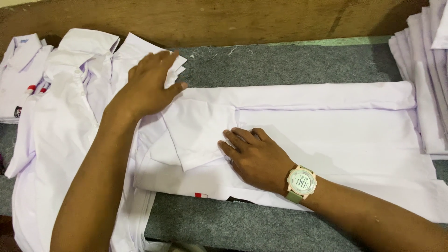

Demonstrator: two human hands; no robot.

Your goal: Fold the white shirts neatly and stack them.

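A white shirt lies flat across the grey felt table top, its sides folded inward and a short sleeve folded over its middle. My left hand rests flat, fingers spread, on the collar end of the shirt at the upper left. My right hand, with a wristwatch on the wrist, presses palm-down on the shirt beside the edge of the folded sleeve. Neither hand grips the cloth.
More white shirts lie unfolded in a heap at the left. A stack of folded white shirts stands at the right edge. A brown wooden board runs along the back of the table.
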